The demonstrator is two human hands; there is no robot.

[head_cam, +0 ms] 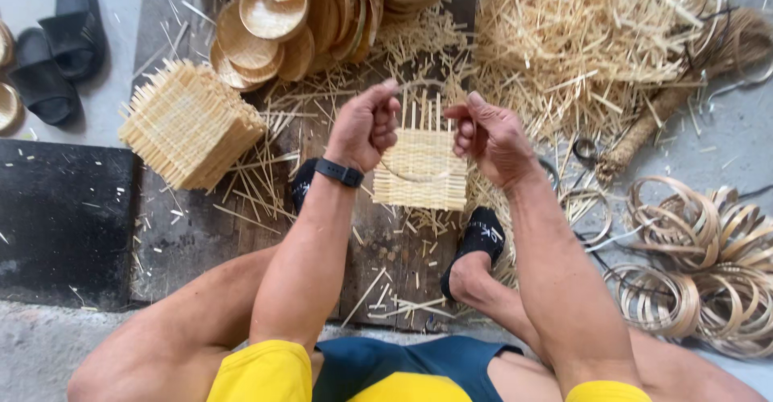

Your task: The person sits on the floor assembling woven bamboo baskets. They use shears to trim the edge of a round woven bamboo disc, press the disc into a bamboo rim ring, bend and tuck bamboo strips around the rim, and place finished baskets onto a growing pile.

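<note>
A square woven bamboo mat is being held up between the knees, just right of the stack of finished mats. Its upper corners are being pinched by the closed left hand and right hand. It is probably light, springy and splintery, so gripping at the woven edge seems safest.

Between the left grip and right grip hangs a pale straw-yellow mat with a checked weave. Left of them, the mat stack is the same yellow; the sandals are black. The watch is black, the shorts yellow.
</note>
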